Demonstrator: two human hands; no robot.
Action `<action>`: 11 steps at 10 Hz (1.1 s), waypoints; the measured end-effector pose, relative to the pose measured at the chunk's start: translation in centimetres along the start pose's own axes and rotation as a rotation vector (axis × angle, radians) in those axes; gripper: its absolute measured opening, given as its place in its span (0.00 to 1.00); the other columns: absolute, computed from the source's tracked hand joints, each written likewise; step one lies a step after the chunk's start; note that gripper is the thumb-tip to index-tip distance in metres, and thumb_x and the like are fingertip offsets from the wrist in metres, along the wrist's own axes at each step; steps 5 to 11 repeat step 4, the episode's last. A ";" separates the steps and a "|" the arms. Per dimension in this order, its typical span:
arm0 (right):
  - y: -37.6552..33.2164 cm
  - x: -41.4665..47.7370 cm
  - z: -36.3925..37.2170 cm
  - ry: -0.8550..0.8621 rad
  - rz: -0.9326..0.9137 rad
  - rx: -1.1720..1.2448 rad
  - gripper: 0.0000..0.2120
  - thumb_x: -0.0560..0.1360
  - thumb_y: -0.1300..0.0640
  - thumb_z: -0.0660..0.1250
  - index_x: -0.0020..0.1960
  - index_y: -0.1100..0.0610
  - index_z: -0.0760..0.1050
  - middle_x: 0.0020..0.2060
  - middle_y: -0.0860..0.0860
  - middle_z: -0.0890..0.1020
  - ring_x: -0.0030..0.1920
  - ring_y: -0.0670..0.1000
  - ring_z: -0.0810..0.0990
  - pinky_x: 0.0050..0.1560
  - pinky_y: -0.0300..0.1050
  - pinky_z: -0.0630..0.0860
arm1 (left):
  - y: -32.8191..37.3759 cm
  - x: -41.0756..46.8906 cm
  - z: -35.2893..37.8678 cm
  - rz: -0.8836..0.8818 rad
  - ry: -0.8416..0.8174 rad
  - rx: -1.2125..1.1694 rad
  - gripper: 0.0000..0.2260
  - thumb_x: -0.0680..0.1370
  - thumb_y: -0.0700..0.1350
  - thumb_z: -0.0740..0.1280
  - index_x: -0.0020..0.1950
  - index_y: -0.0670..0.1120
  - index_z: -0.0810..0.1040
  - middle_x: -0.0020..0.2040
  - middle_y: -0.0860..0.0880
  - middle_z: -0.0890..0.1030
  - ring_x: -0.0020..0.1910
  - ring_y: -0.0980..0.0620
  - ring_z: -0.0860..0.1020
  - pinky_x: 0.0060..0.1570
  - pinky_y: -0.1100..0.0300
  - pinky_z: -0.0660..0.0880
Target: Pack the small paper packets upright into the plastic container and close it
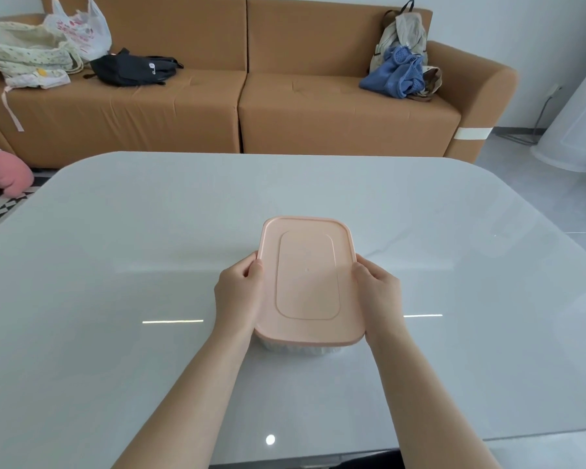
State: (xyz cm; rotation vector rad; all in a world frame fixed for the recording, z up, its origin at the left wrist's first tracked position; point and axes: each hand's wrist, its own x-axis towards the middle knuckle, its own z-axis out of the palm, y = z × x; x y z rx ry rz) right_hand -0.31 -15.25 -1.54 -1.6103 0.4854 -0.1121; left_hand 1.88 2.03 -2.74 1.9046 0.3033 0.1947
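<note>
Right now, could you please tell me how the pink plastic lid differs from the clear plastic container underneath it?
The pink plastic lid is opaque; the clear plastic container is see-through. The lid shows in full; the container is mostly hidden beneath it, only its near wall visible. The lid looks smooth; the container wall looks ribbed. Both are held between the left hand and right hand.

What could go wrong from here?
The left hand and right hand grip the pink lid at its long edges only, so the far corners may not seat. The container shows only as a sliver under the near edge and the packets are hidden; a tall one could block closure unseen. The glossy table may let it slide.
</note>
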 end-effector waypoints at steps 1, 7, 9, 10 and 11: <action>0.4 0.7 0.1 0.051 -0.045 -0.073 0.17 0.72 0.59 0.55 0.46 0.51 0.82 0.33 0.51 0.68 0.34 0.50 0.63 0.38 0.42 0.62 | 0.2 0.1 0.1 0.036 0.015 0.049 0.11 0.77 0.41 0.57 0.35 0.41 0.61 0.31 0.48 0.59 0.33 0.51 0.57 0.35 0.56 0.52; 0.0 0.8 0.1 0.089 -0.109 -0.223 0.15 0.78 0.55 0.56 0.57 0.49 0.80 0.28 0.41 0.73 0.34 0.43 0.72 0.38 0.39 0.68 | 0.5 0.5 0.2 0.083 0.040 0.119 0.14 0.78 0.43 0.56 0.33 0.47 0.58 0.29 0.51 0.60 0.32 0.50 0.60 0.33 0.56 0.54; 0.0 0.8 0.1 0.089 -0.109 -0.223 0.15 0.78 0.55 0.56 0.57 0.49 0.80 0.28 0.41 0.73 0.34 0.43 0.72 0.38 0.39 0.68 | 0.5 0.5 0.2 0.083 0.040 0.119 0.14 0.78 0.43 0.56 0.33 0.47 0.58 0.29 0.51 0.60 0.32 0.50 0.60 0.33 0.56 0.54; 0.0 0.8 0.1 0.089 -0.109 -0.223 0.15 0.78 0.55 0.56 0.57 0.49 0.80 0.28 0.41 0.73 0.34 0.43 0.72 0.38 0.39 0.68 | 0.5 0.5 0.2 0.083 0.040 0.119 0.14 0.78 0.43 0.56 0.33 0.47 0.58 0.29 0.51 0.60 0.32 0.50 0.60 0.33 0.56 0.54; 0.0 0.8 0.1 0.089 -0.109 -0.223 0.15 0.78 0.55 0.56 0.57 0.49 0.80 0.28 0.41 0.73 0.34 0.43 0.72 0.38 0.39 0.68 | 0.5 0.5 0.2 0.083 0.040 0.119 0.14 0.78 0.43 0.56 0.33 0.47 0.58 0.29 0.51 0.60 0.32 0.50 0.60 0.33 0.56 0.54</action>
